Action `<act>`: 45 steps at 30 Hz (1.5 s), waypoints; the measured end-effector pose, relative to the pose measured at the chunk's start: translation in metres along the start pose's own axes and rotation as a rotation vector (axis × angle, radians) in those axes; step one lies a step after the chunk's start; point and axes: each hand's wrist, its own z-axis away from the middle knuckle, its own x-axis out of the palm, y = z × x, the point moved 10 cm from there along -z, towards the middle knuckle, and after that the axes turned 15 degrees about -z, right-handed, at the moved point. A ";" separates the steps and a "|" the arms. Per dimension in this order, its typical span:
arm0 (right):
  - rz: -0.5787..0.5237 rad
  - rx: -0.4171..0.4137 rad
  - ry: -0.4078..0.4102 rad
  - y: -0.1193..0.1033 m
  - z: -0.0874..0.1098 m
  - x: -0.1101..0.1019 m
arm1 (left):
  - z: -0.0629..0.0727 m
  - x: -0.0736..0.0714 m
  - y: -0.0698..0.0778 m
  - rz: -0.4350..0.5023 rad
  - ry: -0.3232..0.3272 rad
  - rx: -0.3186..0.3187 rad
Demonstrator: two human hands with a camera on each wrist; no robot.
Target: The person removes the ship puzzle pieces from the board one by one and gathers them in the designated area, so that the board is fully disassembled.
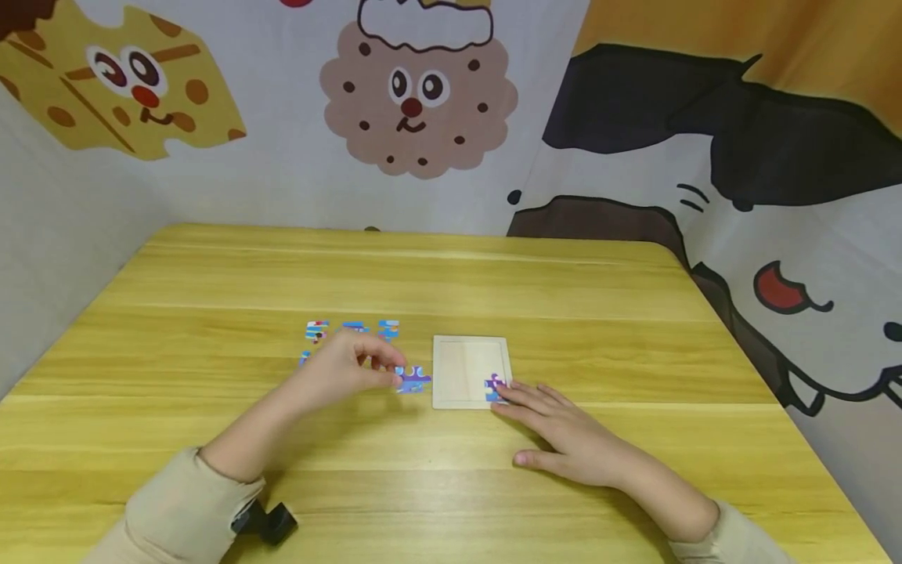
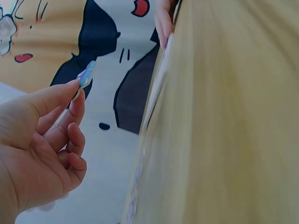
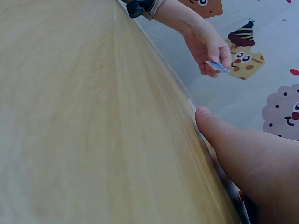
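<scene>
Between thumb and fingertips, my left hand (image 1: 348, 364) pinches a blue and purple jigsaw puzzle piece (image 1: 414, 380), held above the table just left of a square wooden puzzle tray (image 1: 458, 372). The left wrist view shows the same piece (image 2: 87, 74) tilted nearly edge-on. Another puzzle piece (image 1: 494, 388) lies in the tray's lower right corner. My right hand (image 1: 571, 435) lies with fingers extended at the tray's right edge, fingertips at that piece. In the right wrist view only part of the right hand (image 3: 243, 149), mainly the thumb, is visible.
Several more puzzle pieces (image 1: 388, 329) lie on the wooden table (image 1: 451, 486) behind the left hand, which partly covers them. A black device (image 1: 271, 523) is strapped at the left wrist. Behind the table hangs a cartoon-printed cloth (image 1: 282, 188).
</scene>
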 end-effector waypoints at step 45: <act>0.003 -0.005 -0.001 0.001 0.000 0.002 | 0.036 -0.022 -0.063 -0.175 -0.062 -0.124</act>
